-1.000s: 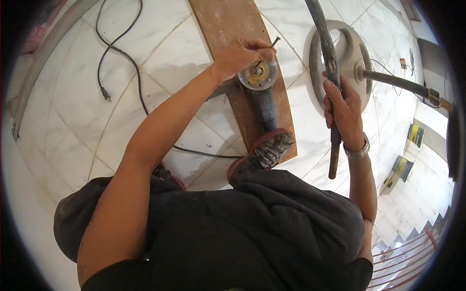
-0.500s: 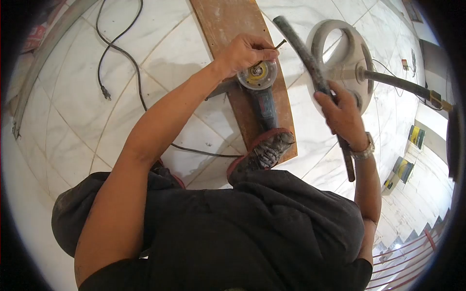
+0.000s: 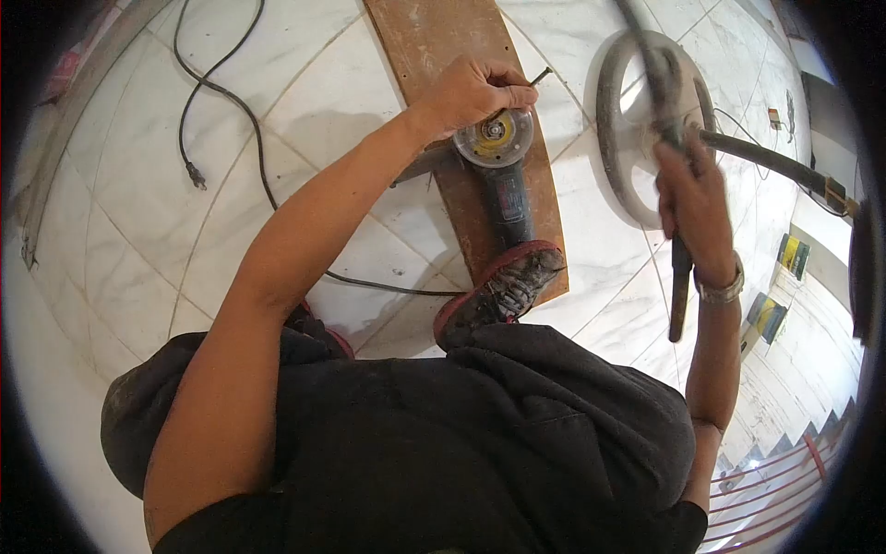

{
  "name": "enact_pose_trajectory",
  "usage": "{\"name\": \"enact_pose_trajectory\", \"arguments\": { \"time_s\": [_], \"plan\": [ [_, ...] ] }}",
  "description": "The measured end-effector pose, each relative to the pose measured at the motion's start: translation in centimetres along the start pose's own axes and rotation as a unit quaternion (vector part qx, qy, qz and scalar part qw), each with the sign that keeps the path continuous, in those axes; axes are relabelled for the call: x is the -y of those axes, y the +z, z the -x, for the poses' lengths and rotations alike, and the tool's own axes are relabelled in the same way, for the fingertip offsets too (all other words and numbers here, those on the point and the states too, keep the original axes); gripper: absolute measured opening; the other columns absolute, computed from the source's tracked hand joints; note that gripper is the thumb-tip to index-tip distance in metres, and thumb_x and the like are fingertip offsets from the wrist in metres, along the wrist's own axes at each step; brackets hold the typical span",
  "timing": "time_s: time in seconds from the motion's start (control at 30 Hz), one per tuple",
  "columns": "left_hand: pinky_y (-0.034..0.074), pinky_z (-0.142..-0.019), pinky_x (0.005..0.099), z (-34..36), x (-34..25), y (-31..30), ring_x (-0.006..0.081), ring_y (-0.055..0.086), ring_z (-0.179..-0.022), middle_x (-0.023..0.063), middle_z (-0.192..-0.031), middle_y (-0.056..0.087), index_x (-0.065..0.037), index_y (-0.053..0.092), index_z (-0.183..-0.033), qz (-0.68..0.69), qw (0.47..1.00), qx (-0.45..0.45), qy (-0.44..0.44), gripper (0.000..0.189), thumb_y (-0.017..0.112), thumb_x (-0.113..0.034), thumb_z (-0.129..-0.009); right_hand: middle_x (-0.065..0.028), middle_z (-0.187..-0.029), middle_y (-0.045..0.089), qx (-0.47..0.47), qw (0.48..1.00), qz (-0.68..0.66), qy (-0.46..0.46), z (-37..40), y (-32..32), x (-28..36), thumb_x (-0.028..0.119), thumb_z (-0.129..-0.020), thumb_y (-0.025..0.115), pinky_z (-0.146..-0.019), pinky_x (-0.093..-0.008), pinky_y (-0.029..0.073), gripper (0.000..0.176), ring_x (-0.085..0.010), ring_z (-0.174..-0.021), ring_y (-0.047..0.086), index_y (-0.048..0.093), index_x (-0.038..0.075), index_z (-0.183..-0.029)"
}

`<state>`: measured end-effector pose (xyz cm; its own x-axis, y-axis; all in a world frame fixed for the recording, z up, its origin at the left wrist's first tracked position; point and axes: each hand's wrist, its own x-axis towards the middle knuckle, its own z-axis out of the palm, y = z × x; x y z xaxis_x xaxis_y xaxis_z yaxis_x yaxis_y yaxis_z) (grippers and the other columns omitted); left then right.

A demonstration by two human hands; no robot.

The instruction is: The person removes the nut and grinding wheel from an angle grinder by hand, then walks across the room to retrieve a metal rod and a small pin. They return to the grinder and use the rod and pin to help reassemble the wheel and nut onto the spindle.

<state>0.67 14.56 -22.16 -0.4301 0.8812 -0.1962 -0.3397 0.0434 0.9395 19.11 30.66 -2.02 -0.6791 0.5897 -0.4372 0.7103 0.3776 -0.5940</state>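
Note:
My left hand (image 3: 484, 92) pinches a thin dark screw-like piece (image 3: 543, 77), its flared end poking out past the fingertips. Just below those fingers is the disc of an angle grinder (image 3: 506, 198), which lies on a brown wooden board (image 3: 434, 42). A worn shoe (image 3: 510, 288) presses against the grinder's rear end. To the right, my right hand (image 3: 697, 208) is wrapped around a long dark bar (image 3: 680, 286), held raised and tilted. The bar's upper part is blurred by motion, and its exact kind cannot be made out.
A round pale stand base (image 3: 614, 111) with openings and a dark pole (image 3: 771, 157) stands on the marble tiles at right. A black power cord with its plug (image 3: 197, 175) lies at left. Yellow-and-dark packs (image 3: 766, 319) are at far right, near red bars (image 3: 766, 499).
My right hand has swung the bar up and to the right, away from the board. My left hand stays over the grinder disc, shifted very slightly, still pinching the screw-like piece.

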Motion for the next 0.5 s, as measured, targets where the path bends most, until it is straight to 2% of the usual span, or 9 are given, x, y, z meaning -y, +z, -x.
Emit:
{"name": "enact_pose_trajectory", "arguments": {
  "time_s": [0.07, 0.17, 0.2, 0.23, 0.3, 0.4, 0.5],
  "plan": [
    [0.053, -0.07, 0.0264, -0.1, 0.0, -0.2, 0.0106, 0.066, -0.079, 0.0047, -0.086, 0.072, -0.003, 0.074, -0.095, 0.013, 1.0, 0.012, 0.013, 0.018, 0.077, -0.019, -0.087, 0.0017, -0.059, 0.051, -0.063, 0.992, -0.103, -0.028, -0.4, -0.5, 0.8, 0.029, -0.098, 0.058, -0.033, -0.0205, 0.035, 0.032, -0.0062, -0.041, 0.047, 0.06, 0.002, -0.114],
    [0.052, -0.073, 0.0265, 0.1, 0.0, -0.3, 0.0107, 0.066, -0.079, 0.005, -0.086, 0.073, 0.0, 0.074, -0.094, 0.051, 0.999, 0.017, 0.0, 0.018, 0.074, -0.017, -0.088, 0.0007, -0.061, 0.053, 0.015, 1.0, 0.017, -0.011, -0.8, 1.6, -1.4, 0.028, -0.097, 0.058, -0.034, -0.0219, 0.036, 0.035, -0.0067, -0.041, 0.048, 0.058, 0.001, -0.12],
    [0.052, -0.073, 0.0265, 0.3, 0.2, -0.3, 0.011, 0.066, -0.079, 0.0052, -0.086, 0.073, 0.0, 0.074, -0.093, 0.033, 0.999, 0.014, 0.001, 0.018, 0.074, -0.017, -0.088, -0.0003, -0.062, 0.054, 0.122, 0.982, 0.146, -0.022, 0.0, 1.7, -0.1, 0.026, -0.097, 0.059, -0.034, -0.023, 0.037, 0.037, -0.007, -0.041, 0.047, 0.057, 0.001, -0.124],
    [0.052, -0.073, 0.0265, 0.6, 0.5, -0.3, 0.0112, 0.066, -0.078, 0.0053, -0.086, 0.073, 0.0, 0.074, -0.092, 0.015, 1.0, 0.011, 0.004, 0.017, 0.074, -0.017, -0.088, 0.0, -0.062, 0.055, 0.176, 0.981, 0.08, 0.0, -0.1, 1.8, -0.7, 0.027, -0.097, 0.06, -0.035, -0.0238, 0.037, 0.037, -0.0067, -0.041, 0.047, 0.058, 0.001, -0.123],
    [0.053, -0.074, 0.0265, 1.0, 0.5, -0.6, 0.0115, 0.066, -0.079, 0.0055, -0.086, 0.072, 0.0, 0.073, -0.093, 0.019, 1.0, 0.01, -0.003, 0.018, 0.074, -0.017, -0.088, 0.0012, -0.061, 0.054, 0.105, 0.988, 0.11, 0.028, -0.1, 1.1, 0.0, 0.029, -0.097, 0.061, -0.034, -0.0229, 0.037, 0.039, -0.0058, -0.041, 0.047, 0.058, -0.001, -0.122],
    [0.053, -0.078, 0.0265, 0.9, 0.6, -0.9, 0.0116, 0.065, -0.084, 0.0055, -0.089, 0.07, -0.001, 0.071, -0.098, 0.088, 0.996, 0.002, 0.002, 0.02, 0.074, -0.019, -0.089, 0.003, -0.061, 0.053, -0.014, 1.0, 0.014, -0.002, -1.1, 0.1, 0.2, 0.03, -0.099, 0.059, -0.035, -0.0201, 0.038, 0.034, -0.0035, -0.042, 0.047, 0.059, 0.0, -0.115],
    [0.051, -0.082, 0.0264, 0.5, 0.4, -1.8, 0.0119, 0.063, -0.09, 0.0048, -0.095, 0.068, -0.001, 0.067, -0.101, 0.173, 0.982, -0.058, 0.045, 0.02, 0.07, -0.019, -0.092, 0.0033, -0.062, 0.053, -0.052, 0.984, -0.163, -0.041, -1.6, 0.3, -0.6, 0.028, -0.099, 0.058, -0.036, -0.0193, 0.038, 0.029, -0.0034, -0.042, 0.047, 0.059, 0.003, -0.112]
  ]
}}
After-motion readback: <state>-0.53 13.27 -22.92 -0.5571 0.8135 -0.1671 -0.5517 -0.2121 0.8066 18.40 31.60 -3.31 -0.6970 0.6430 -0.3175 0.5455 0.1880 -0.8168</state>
